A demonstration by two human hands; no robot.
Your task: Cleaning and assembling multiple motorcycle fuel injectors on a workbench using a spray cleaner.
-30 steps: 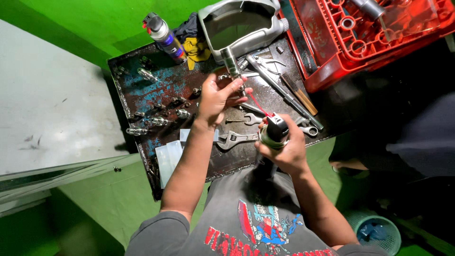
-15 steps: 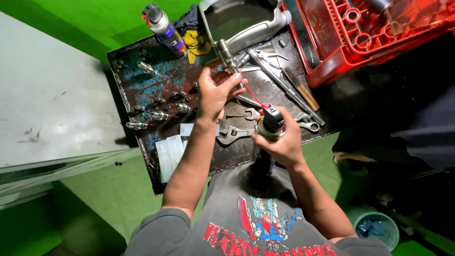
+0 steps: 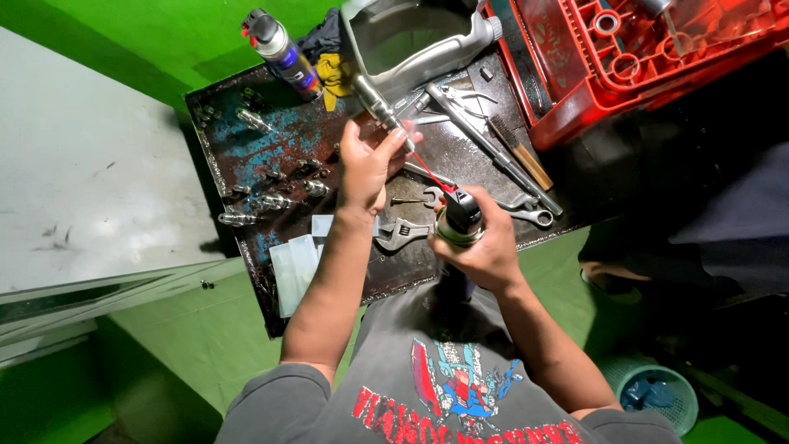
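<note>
Rusty, blue-flecked steel tray (image 3: 246,164) is lying under both hands, oily and scuffed, w/ a red moulded plastic crate (image 3: 657,57) sitting beyond the right hand, ribbed and full of round holes. A curved grey cast-metal part (image 3: 427,49), smooth and tube-like, is resting just past the left hand's fingertips. The left hand (image 3: 366,168) is curling narrow around a short chrome rod (image 3: 380,108) sticking out of that part, thumb and fingers pinching it. The right hand (image 3: 485,247) is wrapping fully around a cylindrical spray can (image 3: 459,220) w/ black cap, its thin red straw (image 3: 431,174) angling toward the left hand's fingers. Beside the right hand: long chrome wrenches (image 3: 485,148) and a wooden-handled brush (image 3: 518,152). Between the wrists an adjustable spanner (image 3: 403,234) is lying flat. Far beyond the left hand a second spray can (image 3: 279,49) is lying tilted, next to a yellow rag (image 3: 333,74). Left of the left wrist, small shiny sockets (image 3: 271,201) are scattered, plus clear plastic bags (image 3: 296,263).
</note>
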